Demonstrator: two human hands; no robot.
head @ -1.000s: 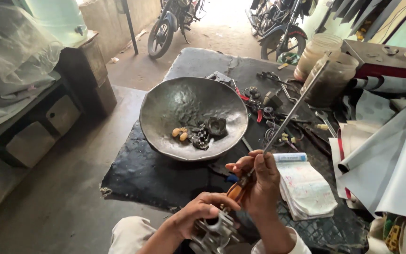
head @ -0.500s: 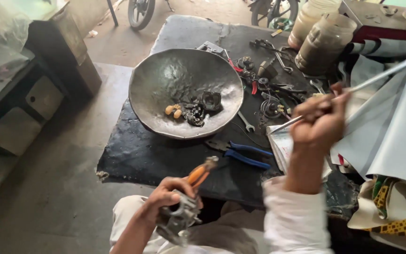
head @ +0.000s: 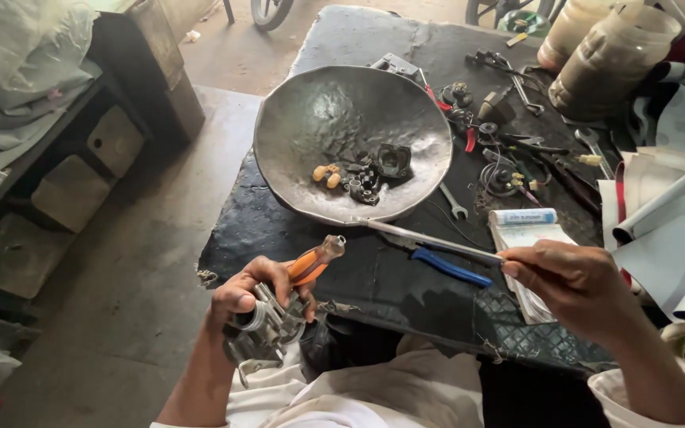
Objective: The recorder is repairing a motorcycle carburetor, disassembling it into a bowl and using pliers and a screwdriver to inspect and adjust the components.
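- While the view looks down over the lap, a grey metal carburettor-like part (head: 267,337) is gripped in the left hand (head: 251,305), fingers wrapped tight round it, just off the near edge of the black mat (head: 279,230).
- An orange-handled tool (head: 315,260) is pinned in the same hand, its handle pointed up and right towards the mat; tool type cannot be told, probably a screwdriver.
- A long thin metal rod (head: 430,239) is pinched between thumb and fingers of the right hand (head: 576,285); the hand is closed narrow on it.
- The rod's far tip is seen at the near rim of the dented metal bowl (head: 311,135); contact cannot be confirmed.
- Small black parts (head: 378,170) and two tan pieces (head: 327,174) are held in the bowl.
- Blue-handled pliers (head: 445,268) are laid on the mat under the rod.
- A spanner (head: 453,202) is laid just right of the bowl, loose tools (head: 509,150) behind it.
- A notepad (head: 529,234) is placed beside the right hand.
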